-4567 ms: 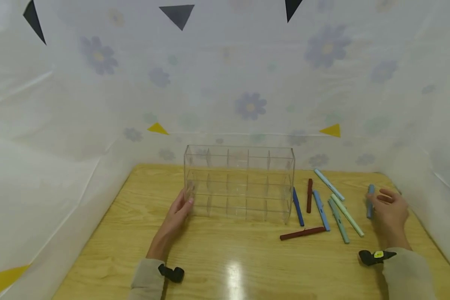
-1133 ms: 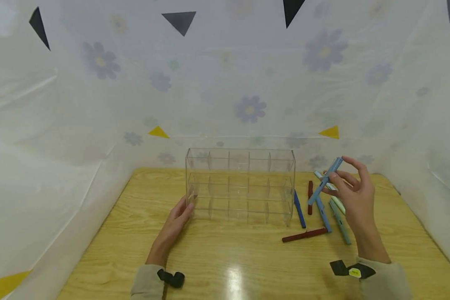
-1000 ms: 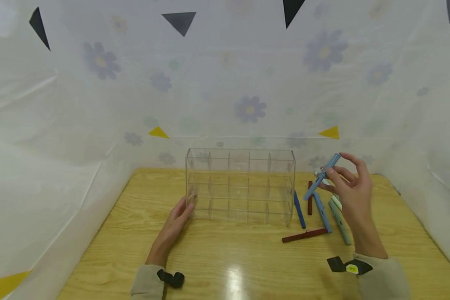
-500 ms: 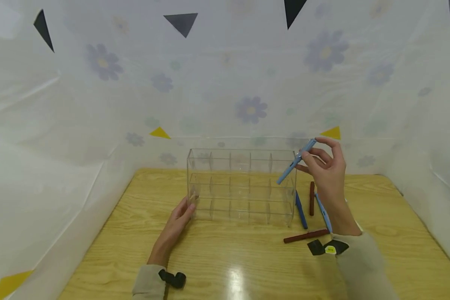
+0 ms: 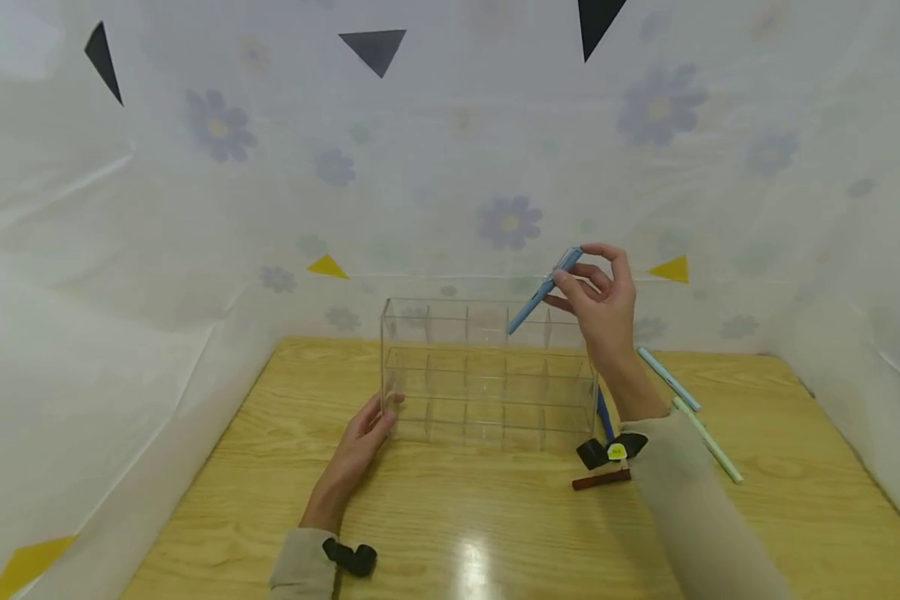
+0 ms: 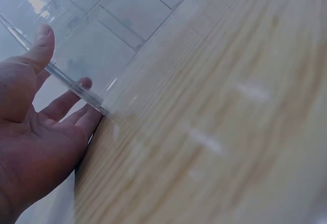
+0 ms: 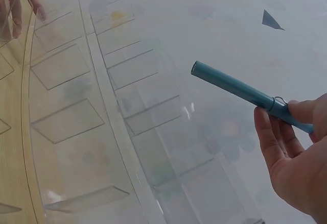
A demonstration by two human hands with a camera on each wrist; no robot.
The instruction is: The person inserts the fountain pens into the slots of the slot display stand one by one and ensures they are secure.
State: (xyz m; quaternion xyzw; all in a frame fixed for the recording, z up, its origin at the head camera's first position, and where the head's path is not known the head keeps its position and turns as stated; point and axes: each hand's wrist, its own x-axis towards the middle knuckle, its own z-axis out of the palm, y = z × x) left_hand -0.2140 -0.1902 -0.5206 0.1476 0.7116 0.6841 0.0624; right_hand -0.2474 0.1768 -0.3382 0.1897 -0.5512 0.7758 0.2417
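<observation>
A clear plastic organizer (image 5: 487,403) with several compartments stands upright on the wooden table. At its left side my left hand (image 5: 363,437) grips the edge; the left wrist view shows the thumb (image 6: 45,43) in front and the other fingers round the panel near its bottom corner. Between thumb and fingertips, my right hand (image 5: 603,312) pinches a blue pen (image 5: 532,304), slanted with its lower end to the left. That lower end overlaps the organizer's top row in the head view. In the right wrist view the pen (image 7: 232,89) shows its metal clip beside the thumb.
To the right of the organizer lie a dark blue pen (image 5: 605,414), a dark red pen (image 5: 602,480), a light blue pen (image 5: 669,379) and a pale green pen (image 5: 708,442). My right sleeve (image 5: 690,500) covers other pens. A white flowered curtain (image 5: 420,167) surrounds the table.
My right hand took the blue pen from the table's right side, then carried it left and up to the organizer's top. The left hand keeps its grip on the organizer.
</observation>
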